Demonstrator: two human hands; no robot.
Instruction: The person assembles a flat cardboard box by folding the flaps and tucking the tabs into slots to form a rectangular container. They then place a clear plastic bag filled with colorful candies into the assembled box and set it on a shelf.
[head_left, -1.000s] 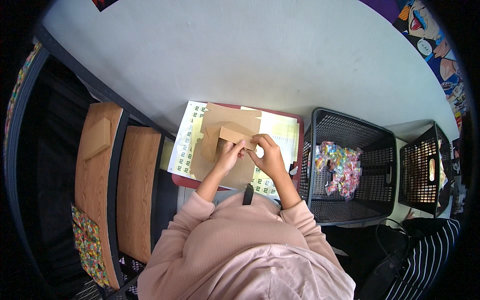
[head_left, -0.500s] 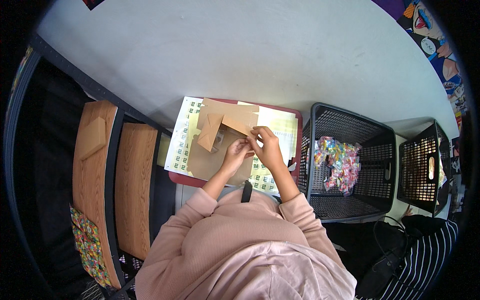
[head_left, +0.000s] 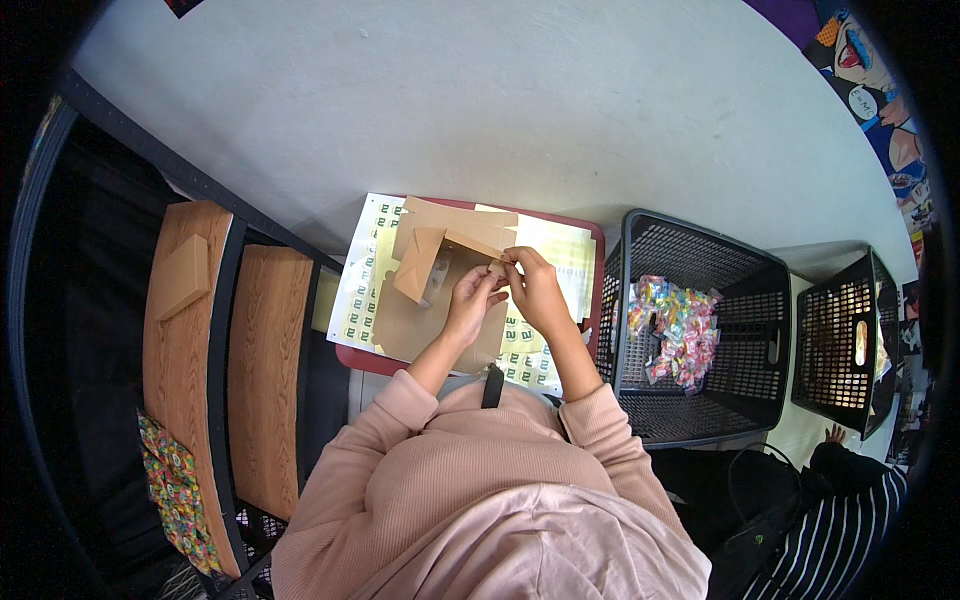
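A brown cardboard box [head_left: 425, 262], partly folded with its end panel and one side standing up, lies over a flat brown cardboard sheet [head_left: 405, 325]. My left hand [head_left: 470, 308] and my right hand [head_left: 530, 290] meet at the box's right end. Fingers of both hands are closed in a pinch around the flap there; the tips partly hide what they grip. Under the cardboard lie white and yellow sheets of printed stickers [head_left: 362, 270] on a dark red board [head_left: 597, 290].
Right of the board stands a black plastic crate [head_left: 745, 400] holding colourful wrapped packets [head_left: 683, 330], with a smaller black crate [head_left: 835, 350] beyond. Another person's hand [head_left: 834, 434] is near it. Wooden shelves [head_left: 265, 400] at left carry a flat brown box [head_left: 182, 280] and multicoloured packs [head_left: 178, 490].
Both hands have shifted slightly up at the box's right end, and the box's side panel has tilted more upright. At right, the other person's hand has moved a little.
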